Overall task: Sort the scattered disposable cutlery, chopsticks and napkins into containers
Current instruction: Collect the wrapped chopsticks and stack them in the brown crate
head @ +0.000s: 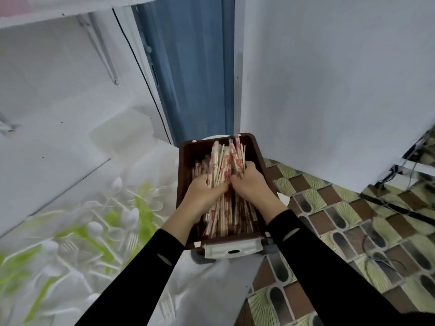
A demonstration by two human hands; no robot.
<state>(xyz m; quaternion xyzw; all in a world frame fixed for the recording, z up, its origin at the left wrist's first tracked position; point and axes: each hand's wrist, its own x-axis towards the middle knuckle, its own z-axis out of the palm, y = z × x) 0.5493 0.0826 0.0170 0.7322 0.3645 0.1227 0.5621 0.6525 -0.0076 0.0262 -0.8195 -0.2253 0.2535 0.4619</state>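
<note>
Chopsticks (226, 165) sit bundled in the brown bin (188, 151), left hand (203, 187) and right hand (249, 178) both clamped round them; a loose grip could spill sticks over the far rim.

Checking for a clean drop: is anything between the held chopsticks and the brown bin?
Nothing visible. The left hand and right hand grip the chopstick bundle directly over the open brown bin, which holds only other chopsticks.

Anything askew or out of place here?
Yes: chopsticks gripped by left hand and right hand splay unevenly, tips past the far rim of the brown bin. White and green cutlery lies loose on the table.
</note>
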